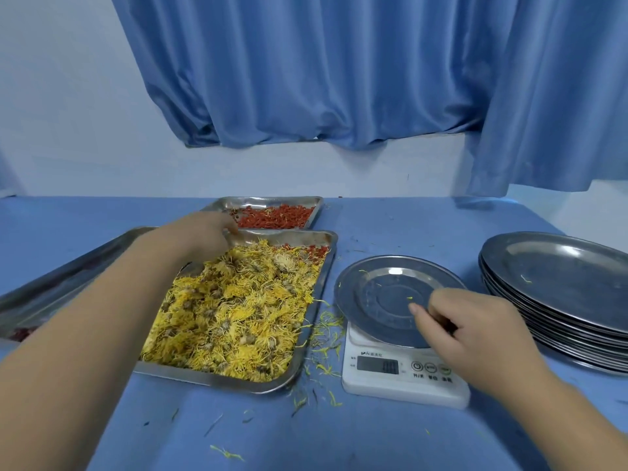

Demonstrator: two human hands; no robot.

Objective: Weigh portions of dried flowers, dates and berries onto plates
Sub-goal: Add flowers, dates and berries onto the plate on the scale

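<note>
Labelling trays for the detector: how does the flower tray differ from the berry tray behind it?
The flower tray is heaped with yellow dried flowers, plus red berries in its far right corner; the berry tray holds only a thin layer of red berries. Both are rectangular metal trays.

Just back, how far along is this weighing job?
Done: a nearly bare plate sits on the scale. In hand: the left hand reaches the far end of the flower tray; the right hand curls over the plate. Left: all portions; the plate stack waits.

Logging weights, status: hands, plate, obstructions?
Left hand over steel tray of yellow flowers, grip unclear. Right hand curled over round steel plate on white scale; plate nearly bare. Nothing blocking.
</note>
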